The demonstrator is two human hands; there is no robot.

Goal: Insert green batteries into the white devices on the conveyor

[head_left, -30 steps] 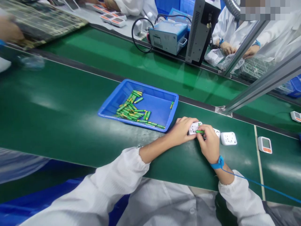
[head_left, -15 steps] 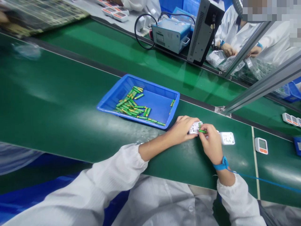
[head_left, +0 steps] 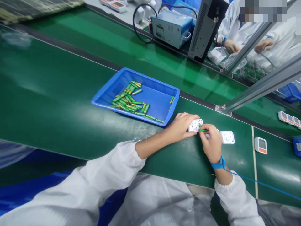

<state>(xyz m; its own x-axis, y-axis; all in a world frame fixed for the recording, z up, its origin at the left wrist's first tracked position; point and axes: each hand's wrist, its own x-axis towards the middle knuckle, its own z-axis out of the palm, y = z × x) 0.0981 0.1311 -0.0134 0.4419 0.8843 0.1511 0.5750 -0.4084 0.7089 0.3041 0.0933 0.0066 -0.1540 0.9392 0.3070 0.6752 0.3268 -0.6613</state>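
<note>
My left hand point(head_left: 182, 126) grips a small white device point(head_left: 194, 125) by its left side, thumb along the near edge; the side facing up has dark slots. At the device's right edge my right hand point(head_left: 211, 138) pinches green batteries point(head_left: 202, 130), one lying crosswise and another partly hidden by the fingers. A blue wristband point(head_left: 218, 164) with a cord circles my right wrist. Just right of that hand lies another white device point(head_left: 227, 137), its slotted side up. Left of my hands, a blue tray point(head_left: 172, 117) holds several loose green batteries point(head_left: 127, 102).
A white device with a screen point(head_left: 261, 145) lies further right on the green bench point(head_left: 58, 122). Behind are a blue instrument box point(head_left: 168, 29), a dark upright monitor point(head_left: 204, 31) and a slanted metal post point(head_left: 256, 84). Co-workers' hands point(head_left: 231, 46) handle clear plastic bags across the bench.
The view has shifted slightly. My hands stay around the same white device, with the right fingers still pinching batteries at its right edge.
</note>
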